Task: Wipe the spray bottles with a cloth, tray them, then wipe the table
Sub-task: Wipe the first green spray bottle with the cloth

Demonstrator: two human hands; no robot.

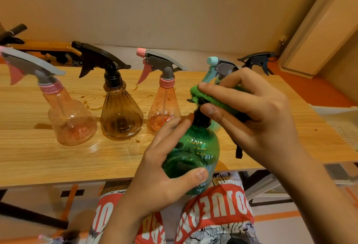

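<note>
Left grip (164, 170) holds green bottle (195, 152); right grip (257, 112) pinches green cloth (215, 98) round its head; 3 bottles (122, 116) on worktop (38, 162).

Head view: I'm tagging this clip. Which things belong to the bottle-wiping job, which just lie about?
Job: green spray bottle in left hand; green cloth in right hand; left pink spray bottle; middle pink spray bottle; amber spray bottle; teal-trigger spray bottle; white perforated tray; wooden table.
Lying about: wooden frame with black fittings behind table; black trigger head at far right, role unclear.
</note>
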